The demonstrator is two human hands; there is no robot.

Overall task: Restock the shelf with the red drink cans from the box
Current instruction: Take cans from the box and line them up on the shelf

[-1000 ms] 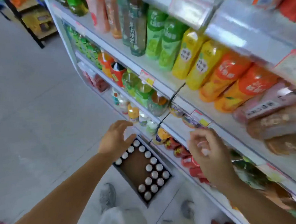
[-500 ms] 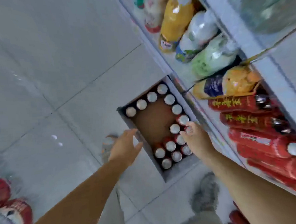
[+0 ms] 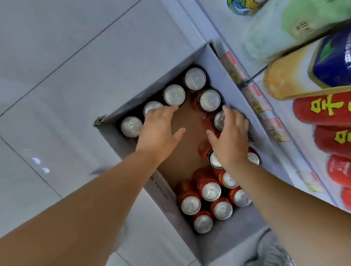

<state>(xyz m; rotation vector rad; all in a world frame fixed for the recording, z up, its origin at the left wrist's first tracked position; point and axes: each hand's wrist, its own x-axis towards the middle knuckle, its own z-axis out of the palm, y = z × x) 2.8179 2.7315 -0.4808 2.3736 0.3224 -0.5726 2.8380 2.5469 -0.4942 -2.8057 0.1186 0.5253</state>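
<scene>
We had both hands spread, palms down, inside the grey cardboard box (image 3: 160, 187). Left hand (image 3: 160, 129) over round silver lids, right hand (image 3: 231, 139) over one red drink can (image 3: 218, 120), glossy cylinders clustered behind right wrist.

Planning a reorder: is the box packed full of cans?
No, the box shows a bare cardboard floor in its middle, with red cans standing only along its edges.
</scene>
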